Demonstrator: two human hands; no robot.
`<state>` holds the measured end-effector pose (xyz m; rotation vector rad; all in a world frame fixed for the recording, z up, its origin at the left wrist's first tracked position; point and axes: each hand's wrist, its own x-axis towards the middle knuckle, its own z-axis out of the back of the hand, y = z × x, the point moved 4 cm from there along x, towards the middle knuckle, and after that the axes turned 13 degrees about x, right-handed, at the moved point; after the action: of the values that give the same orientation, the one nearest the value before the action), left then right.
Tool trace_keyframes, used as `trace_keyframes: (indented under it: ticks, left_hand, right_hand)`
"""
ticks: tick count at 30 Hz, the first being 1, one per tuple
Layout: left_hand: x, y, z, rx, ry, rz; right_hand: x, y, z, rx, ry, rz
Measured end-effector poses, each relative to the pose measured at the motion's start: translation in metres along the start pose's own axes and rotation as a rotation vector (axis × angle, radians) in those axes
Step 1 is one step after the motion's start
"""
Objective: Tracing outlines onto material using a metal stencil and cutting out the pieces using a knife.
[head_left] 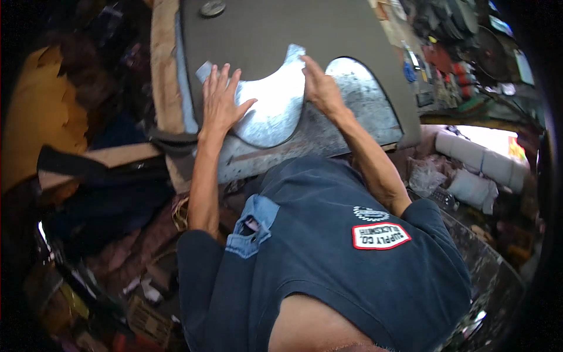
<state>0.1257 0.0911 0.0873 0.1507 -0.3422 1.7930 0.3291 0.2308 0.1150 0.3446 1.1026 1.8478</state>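
Note:
A shiny, U-shaped silver template (272, 108) lies flat on a dark grey-brown sheet (252, 35), its two narrow arms reaching away from me. My left hand (220, 102) rests on the template's left side, fingers stretched out and thumb spread across the bright surface. At the right arm of the template, my right hand (322, 91) is partly curled, its fingertips meeting the edge. Whatever those fingers pinch, if anything, is too small to tell. Right of the hand, a rounded gap in the sheet bares the mottled metal worktop (363, 97).
A round grey metal object (212, 8) sits at the sheet's far left. Wooden boards (167, 70) run along the worktop's left side. Tools and clutter (451, 64) fill the far right. White rolls (481, 161) lie lower right, and a yellow-brown hide-like sheet (44, 111) hangs at left.

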Motion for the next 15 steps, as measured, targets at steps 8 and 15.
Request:
trace_keyframes:
  ticks: [8,15]
  left_hand:
    - [-0.038,0.023,-0.023,0.072,0.134,0.109]
    - [-0.033,0.019,-0.025,0.139,0.221,0.125]
  right_hand:
    - [-0.002,-0.097,0.024,0.477,-0.125,-0.163]
    - [0.007,-0.118,0.026,0.711,-0.076,-0.221]
